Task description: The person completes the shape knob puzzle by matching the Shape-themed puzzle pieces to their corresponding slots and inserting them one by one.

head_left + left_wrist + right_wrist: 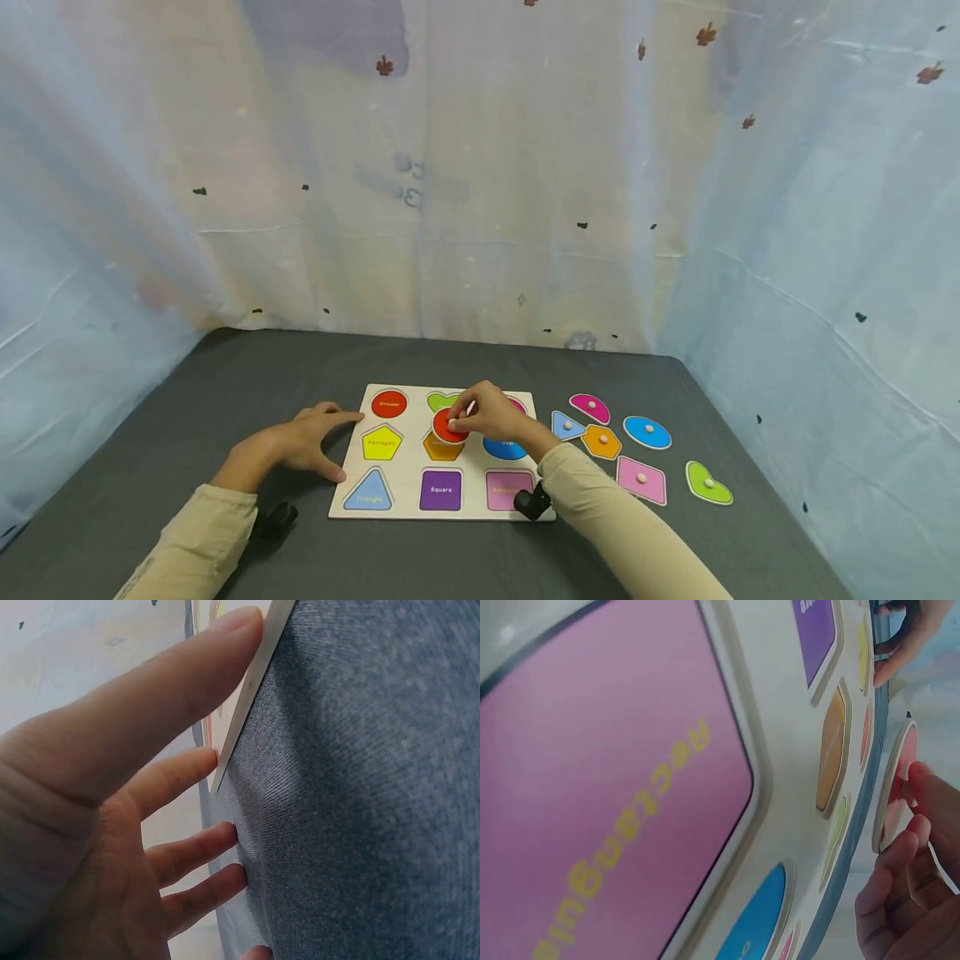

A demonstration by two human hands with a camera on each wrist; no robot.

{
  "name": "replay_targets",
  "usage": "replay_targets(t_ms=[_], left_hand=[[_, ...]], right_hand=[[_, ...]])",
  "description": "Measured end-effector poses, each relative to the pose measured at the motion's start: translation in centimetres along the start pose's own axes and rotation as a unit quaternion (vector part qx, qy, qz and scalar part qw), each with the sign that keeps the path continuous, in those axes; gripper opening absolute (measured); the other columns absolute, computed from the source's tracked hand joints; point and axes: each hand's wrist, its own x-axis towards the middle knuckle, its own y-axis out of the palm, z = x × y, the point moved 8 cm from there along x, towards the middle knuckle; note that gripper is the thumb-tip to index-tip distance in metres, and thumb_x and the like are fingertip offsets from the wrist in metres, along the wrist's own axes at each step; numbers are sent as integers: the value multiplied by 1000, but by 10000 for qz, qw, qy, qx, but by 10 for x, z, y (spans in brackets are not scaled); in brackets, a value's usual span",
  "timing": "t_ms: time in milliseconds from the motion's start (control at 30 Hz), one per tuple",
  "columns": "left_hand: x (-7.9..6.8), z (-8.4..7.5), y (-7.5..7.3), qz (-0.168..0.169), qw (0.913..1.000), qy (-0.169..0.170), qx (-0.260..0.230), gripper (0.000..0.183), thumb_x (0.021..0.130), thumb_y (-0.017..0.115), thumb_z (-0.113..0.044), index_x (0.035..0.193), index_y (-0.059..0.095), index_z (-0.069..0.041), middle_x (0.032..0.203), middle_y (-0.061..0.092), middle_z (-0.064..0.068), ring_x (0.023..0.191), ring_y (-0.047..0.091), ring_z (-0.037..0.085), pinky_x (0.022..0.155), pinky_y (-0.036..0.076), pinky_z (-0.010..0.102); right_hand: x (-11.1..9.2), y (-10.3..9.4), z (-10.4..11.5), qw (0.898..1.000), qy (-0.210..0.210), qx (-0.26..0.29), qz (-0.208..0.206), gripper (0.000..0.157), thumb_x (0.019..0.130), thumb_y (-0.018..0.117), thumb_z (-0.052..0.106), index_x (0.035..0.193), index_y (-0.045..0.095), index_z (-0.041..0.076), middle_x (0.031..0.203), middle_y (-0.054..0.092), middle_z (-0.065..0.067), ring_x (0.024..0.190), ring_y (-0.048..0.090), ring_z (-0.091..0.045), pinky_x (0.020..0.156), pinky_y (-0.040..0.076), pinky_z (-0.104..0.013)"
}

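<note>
A pale wooden shape-puzzle board (405, 508) lies on the dark table. My left hand (303, 440) is spread at its left side, thumb and index fingertip touching the edge. Seen from the left wrist, the thumb (172, 690) lies over the board's rim. My right hand (491, 412) pinches a red round puzzle piece (442, 427) between thumb and fingers. In the right wrist view that round piece (892, 787) is tilted up, clear of the board. It overlaps the orange hexagon recess (444, 451) in the head view. The red circle recess (389, 404) is at top left.
Right of the board lie loose knobbed pieces: a pink semicircle (590, 408), blue triangle (562, 422), orange hexagon (602, 442), blue oval (647, 432), pink rectangle (641, 480) and green heart (708, 483). A pale curtain (480, 208) hangs behind the table.
</note>
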Motion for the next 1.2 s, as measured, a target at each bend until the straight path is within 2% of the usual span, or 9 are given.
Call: replay_targets(t_ms=[167, 467, 767, 1000, 1200], left_hand=[[1, 3, 3, -24, 10000, -18, 17, 99, 69, 93, -38, 152, 45, -15, 149, 39, 27, 129, 40, 47, 102, 38, 73], [0, 2, 2, -8, 10000, -39, 27, 98, 70, 92, -38, 152, 45, -15, 149, 38, 28, 129, 40, 48, 102, 38, 74], [-1, 0, 1, 4, 10000, -97, -12, 98, 69, 93, -39, 152, 45, -16, 149, 39, 27, 129, 40, 47, 102, 38, 74], [-1, 1, 0, 65, 9999, -132, 2, 97, 70, 92, -40, 152, 45, -17, 148, 39, 26, 130, 40, 47, 102, 38, 74], [0, 3, 1, 72, 9999, -139, 45, 97, 70, 92, -41, 152, 46, -17, 148, 38, 26, 130, 40, 47, 102, 38, 74]], right_hand=[[5, 6, 7, 10000, -10, 6, 12, 6, 89, 76, 6, 90, 77, 1, 80, 64, -5, 68, 51, -12, 61, 45, -17], [15, 10, 14, 9996, 243, -107, -38, 5, 89, 77, 8, 92, 78, 4, 87, 67, -5, 76, 54, -13, 66, 50, -18], [27, 17, 20, 9995, 309, -33, -115, 9, 89, 76, 9, 96, 80, 4, 102, 73, -10, 80, 56, -15, 67, 52, -19], [36, 23, 26, 9987, 441, 32, -262, 10, 89, 77, 9, 97, 80, 3, 94, 72, -9, 84, 54, -15, 64, 45, -18], [46, 32, 31, 9977, 572, 89, -356, 9, 88, 78, 9, 95, 80, 4, 90, 70, -6, 85, 53, -14, 66, 45, -19]])
